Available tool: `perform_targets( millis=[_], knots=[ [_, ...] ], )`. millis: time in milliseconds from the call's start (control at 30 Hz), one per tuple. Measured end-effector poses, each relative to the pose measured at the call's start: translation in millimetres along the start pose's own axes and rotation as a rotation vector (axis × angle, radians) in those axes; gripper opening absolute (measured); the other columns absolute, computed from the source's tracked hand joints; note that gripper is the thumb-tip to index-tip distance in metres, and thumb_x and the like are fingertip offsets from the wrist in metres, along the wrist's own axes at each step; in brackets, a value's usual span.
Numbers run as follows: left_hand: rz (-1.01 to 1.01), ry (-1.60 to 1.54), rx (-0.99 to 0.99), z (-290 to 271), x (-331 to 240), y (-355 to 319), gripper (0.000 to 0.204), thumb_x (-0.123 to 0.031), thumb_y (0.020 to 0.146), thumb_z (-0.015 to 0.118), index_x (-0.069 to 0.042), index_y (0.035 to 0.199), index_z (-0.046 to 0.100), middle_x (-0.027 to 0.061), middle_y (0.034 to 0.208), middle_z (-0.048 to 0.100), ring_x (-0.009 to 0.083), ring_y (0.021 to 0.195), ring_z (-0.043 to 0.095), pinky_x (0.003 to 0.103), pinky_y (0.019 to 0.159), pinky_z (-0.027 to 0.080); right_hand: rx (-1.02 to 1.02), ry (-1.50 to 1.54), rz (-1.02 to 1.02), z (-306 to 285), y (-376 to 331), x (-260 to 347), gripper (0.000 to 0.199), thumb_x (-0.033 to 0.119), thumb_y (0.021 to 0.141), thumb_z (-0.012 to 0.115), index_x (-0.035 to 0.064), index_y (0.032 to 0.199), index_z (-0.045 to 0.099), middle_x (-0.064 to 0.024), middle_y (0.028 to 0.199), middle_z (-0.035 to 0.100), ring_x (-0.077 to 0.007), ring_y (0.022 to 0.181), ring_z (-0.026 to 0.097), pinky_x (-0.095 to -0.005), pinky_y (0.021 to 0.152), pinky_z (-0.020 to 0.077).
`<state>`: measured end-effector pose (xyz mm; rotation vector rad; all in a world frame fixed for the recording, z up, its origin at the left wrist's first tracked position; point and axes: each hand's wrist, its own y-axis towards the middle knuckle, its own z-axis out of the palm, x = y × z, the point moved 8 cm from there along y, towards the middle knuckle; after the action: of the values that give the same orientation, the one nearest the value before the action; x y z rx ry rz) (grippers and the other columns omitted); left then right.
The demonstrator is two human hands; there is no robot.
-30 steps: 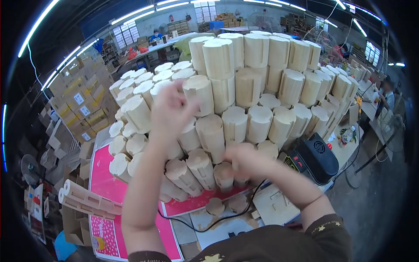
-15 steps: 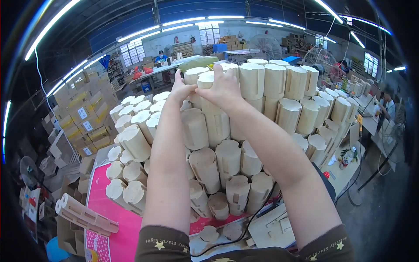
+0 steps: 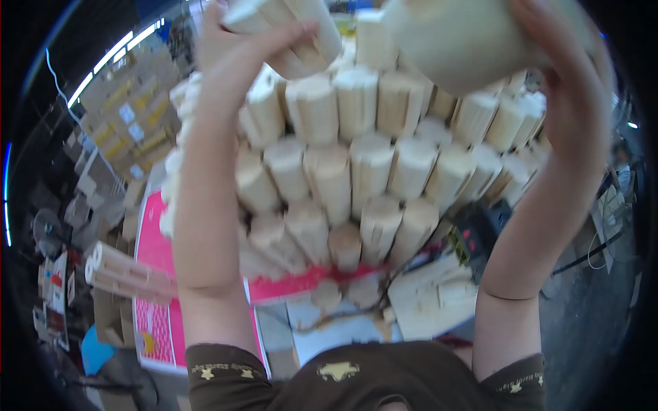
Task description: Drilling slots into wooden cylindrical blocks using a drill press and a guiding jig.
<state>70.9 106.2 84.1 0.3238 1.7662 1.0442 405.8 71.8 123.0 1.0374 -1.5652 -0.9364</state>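
Note:
At the top of the view, my left hand (image 3: 240, 44) is closed around a pale wooden cylinder (image 3: 312, 58) with a groove down its side. A second wooden cylinder (image 3: 459, 48), large because it is close to the camera, is gripped at its right side by my right hand (image 3: 558, 44). Both pieces are raised above a tall stack of similar wooden cylinders (image 3: 329, 175). The stacked ones stand in stepped rows, many with a groove or notch. Motion blurs both hands, and the upper edge cuts off part of the held pieces.
Under the stack lies a pink sheet (image 3: 156, 257). Two long slotted wooden tubes (image 3: 127, 270) lie at its left edge. Flat wooden pieces (image 3: 435, 294) rest in front, near my body. Cardboard boxes (image 3: 130, 109) are piled at the far left, and a fan (image 3: 48, 229) stands below them.
My hands were together on one cylinder at the top of the stack. They are now raised and wide apart, each with a cylinder. The view has tilted down.

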Motion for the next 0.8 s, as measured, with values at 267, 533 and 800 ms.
perform_targets(
  millis=[267,533,800],
  knots=[
    [-0.135,0.342,0.158,-85.3,8.3,-298.5,0.107,-0.024,0.045,0.091,0.001,0.131,0.034,0.0152,0.126,0.045,0.0274,0.114,0.05,0.039,0.093,0.047,0.602,0.074,0.654,133.6,-282.9,-16.3,0.074,0.019,0.057,0.081,0.0015,0.12,0.048,-0.0142,0.112,0.05,-0.0271,0.11,0.049,-0.0372,0.095,0.0397],
    [-0.964,0.045,0.208,-37.1,110.3,-566.3,0.09,-0.013,0.052,0.086,-0.004,0.126,0.036,0.0132,0.116,0.051,0.0227,0.109,0.052,0.035,0.093,0.044,0.921,0.264,0.694,185.5,-519.9,-12.6,0.071,0.013,0.055,0.078,0.0067,0.118,0.045,-0.0221,0.122,0.037,-0.0405,0.117,0.038,-0.0416,0.098,0.0351],
    [-0.754,0.185,0.233,-17.5,141.7,-598.7,0.087,-0.009,0.053,0.082,-0.003,0.126,0.035,0.0173,0.118,0.049,0.0303,0.112,0.05,0.037,0.094,0.042,0.829,0.213,0.386,195.7,-566.5,-12.2,0.073,0.01,0.052,0.078,0.0098,0.117,0.046,-0.0251,0.13,0.033,-0.0464,0.121,0.032,-0.05,0.101,0.0307]
  ],
)
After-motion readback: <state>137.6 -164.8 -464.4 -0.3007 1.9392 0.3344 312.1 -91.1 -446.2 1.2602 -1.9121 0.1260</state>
